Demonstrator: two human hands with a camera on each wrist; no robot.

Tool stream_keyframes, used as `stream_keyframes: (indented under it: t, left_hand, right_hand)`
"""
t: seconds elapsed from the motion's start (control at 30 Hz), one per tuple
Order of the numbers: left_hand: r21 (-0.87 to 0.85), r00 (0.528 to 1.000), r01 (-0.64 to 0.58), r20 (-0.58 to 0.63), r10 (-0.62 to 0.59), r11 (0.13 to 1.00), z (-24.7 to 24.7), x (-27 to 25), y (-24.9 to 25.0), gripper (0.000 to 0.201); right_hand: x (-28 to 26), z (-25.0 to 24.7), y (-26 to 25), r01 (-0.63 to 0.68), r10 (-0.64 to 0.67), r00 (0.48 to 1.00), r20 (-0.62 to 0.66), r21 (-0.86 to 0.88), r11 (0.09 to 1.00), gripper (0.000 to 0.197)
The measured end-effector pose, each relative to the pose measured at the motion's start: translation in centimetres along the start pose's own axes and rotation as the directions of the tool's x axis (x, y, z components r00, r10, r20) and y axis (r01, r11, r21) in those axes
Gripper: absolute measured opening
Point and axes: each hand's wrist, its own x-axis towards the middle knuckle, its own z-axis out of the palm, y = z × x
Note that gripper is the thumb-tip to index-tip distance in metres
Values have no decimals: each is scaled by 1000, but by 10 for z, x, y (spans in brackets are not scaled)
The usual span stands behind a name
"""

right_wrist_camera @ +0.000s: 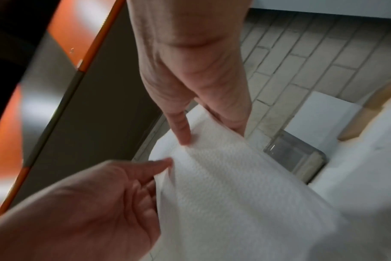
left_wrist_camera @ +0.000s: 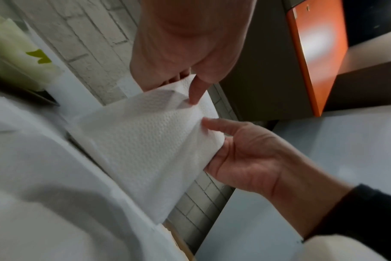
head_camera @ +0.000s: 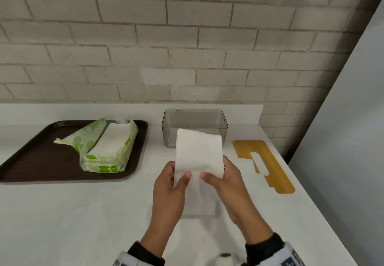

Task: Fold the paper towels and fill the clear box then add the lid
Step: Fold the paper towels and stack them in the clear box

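Left hand (head_camera: 168, 184) and right hand (head_camera: 223, 179) both grasp the same paper towel (head_camera: 198, 151): thumbs on the near face, fingers behind, one hand on each side edge. Both wrist views confirm a thumb-to-finger pinch on each side. Towel is lifted off the white counter (head_camera: 83, 213); its upper edge curls over away from the person, so it reads as mid-fold, not yet creased flat. Lower part of the sheet hangs down between the wrists.

Key relation: the clear box (head_camera: 194, 127) sits straight ahead of the hands, just beyond the towel, whose top edge overlaps the box's front wall in the head view. Box is open and looks empty. Its long axis runs left-right, parallel to the back wall. The towel's long axis runs away from the person, so crosswise to the box. My read: either another fold or a quarter turn is needed before it drops in. Both hands are about equally near the box.

Wooden lid (head_camera: 264, 165) lies flat to the right, slot up, long axis angled away-left to near-right; right hand is nearer. Opened green towel pack (head_camera: 104, 147) sits on a brown tray (head_camera: 37, 157) to the left, left hand nearer.
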Motion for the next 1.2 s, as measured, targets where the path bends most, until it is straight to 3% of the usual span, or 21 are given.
stream_keyframes:
  t: [0.13, 0.23, 0.37, 0.53, 0.67, 0.93, 1.03, 1.1, 1.2]
  left_hand:
    - [37, 995, -97, -24, 97, 995, 4, -3, 8, 29]
    - [95, 990, -136, -26, 139, 986, 9, -8, 10, 43]
    - [112, 996, -91, -3, 92, 990, 9, -11, 5, 56]
    - [83, 997, -82, 1, 82, 993, 14, -12, 7, 40]
    - [52, 995, -100, -20, 101, 994, 16, -18, 13, 40]
    - [66, 999, -22, -28, 24, 998, 20, -13, 6, 37]
    - [56, 997, -76, -29, 77, 996, 21, -13, 14, 34]
    - [69, 997, -64, -26, 66, 996, 19, -11, 11, 40]
    - [102, 1000, 22, -11, -21, 995, 18, -10, -3, 50]
  right_hand:
    - [-1, 7, -4, 199, -205, 966, -156, -50, 979, 37]
    - [-6, 12, -4, 256, -271, 942, -195, -101, 961, 36]
    - [-7, 11, 2, 225, -232, 957, -174, -58, 973, 29]
    - [-10, 14, 0, 226, -235, 960, -150, -78, 971, 22]
    - [-12, 15, -2, 272, -269, 944, -191, -9, 962, 29]
    - [-9, 19, 17, 115, -127, 975, -183, -74, 991, 30]
    - [-11, 17, 7, 188, -197, 957, -215, -62, 980, 28]
    - [-11, 16, 7, 206, -221, 956, -192, -97, 974, 29]
    - [-8, 17, 20, 89, -104, 990, -98, -144, 986, 38]
